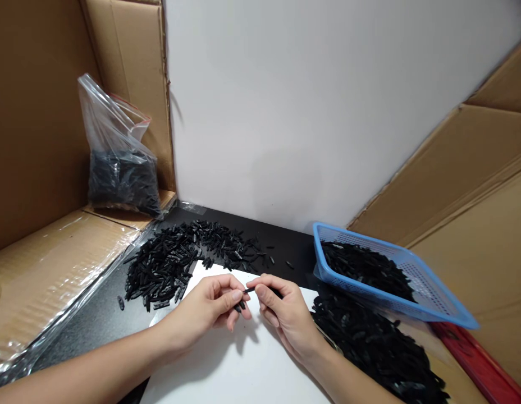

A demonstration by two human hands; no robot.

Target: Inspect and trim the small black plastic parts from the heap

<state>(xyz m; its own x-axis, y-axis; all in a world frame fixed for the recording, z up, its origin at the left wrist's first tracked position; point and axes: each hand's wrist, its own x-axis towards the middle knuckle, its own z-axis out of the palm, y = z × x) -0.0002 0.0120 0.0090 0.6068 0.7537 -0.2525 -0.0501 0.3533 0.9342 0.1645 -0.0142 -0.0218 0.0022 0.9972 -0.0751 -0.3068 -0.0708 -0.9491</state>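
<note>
My left hand (218,300) and my right hand (281,306) meet over a white sheet (243,370), both closed. A thin black strip (249,290) runs between the two pinches, its ends covered by my fingertips. More small black pieces (240,306) stick out below my left thumb, curled in the fingers. Something dark also shows behind my right index finger, mostly hidden. Left of the sheet lies a loose heap of small elongated black pieces (159,264). Close to my right wrist is a denser heap of black pieces (378,348).
A blue perforated basket (387,303) of black pieces stands tilted at the right. Near it lies a red bar-like object (466,348). A clear zip bag (123,182) holding dark pieces leans in the back left corner. Cardboard panels (129,50) and a pale wall (286,101) enclose the table.
</note>
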